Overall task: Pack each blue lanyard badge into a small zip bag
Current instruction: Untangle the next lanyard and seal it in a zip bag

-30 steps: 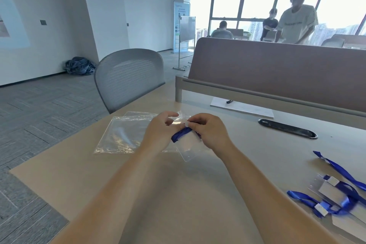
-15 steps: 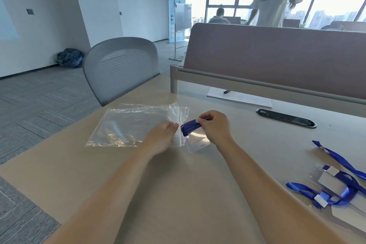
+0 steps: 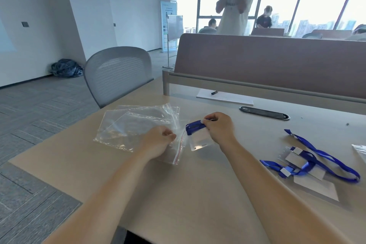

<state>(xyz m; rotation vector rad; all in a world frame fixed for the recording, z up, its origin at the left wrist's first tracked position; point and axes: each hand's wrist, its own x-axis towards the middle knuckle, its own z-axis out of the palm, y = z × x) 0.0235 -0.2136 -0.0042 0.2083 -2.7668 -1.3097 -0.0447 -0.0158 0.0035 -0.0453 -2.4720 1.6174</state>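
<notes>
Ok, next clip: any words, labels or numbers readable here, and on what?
No text is legible.
Roll-up banner: print too small and blurred.
Standing person's shirt: lettering blurred.
Paper sheet by the partition: marks too faint.
Badge holder in the right hand: no print visible.

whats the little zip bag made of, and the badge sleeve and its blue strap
The small zip bag looks like thin clear plastic film, glossy, crinkled and see-through. The badge sleeve seems a stiffer clear plastic, flat with a glare spot. The blue lanyard is probably woven ribbon with a slight sheen.
</notes>
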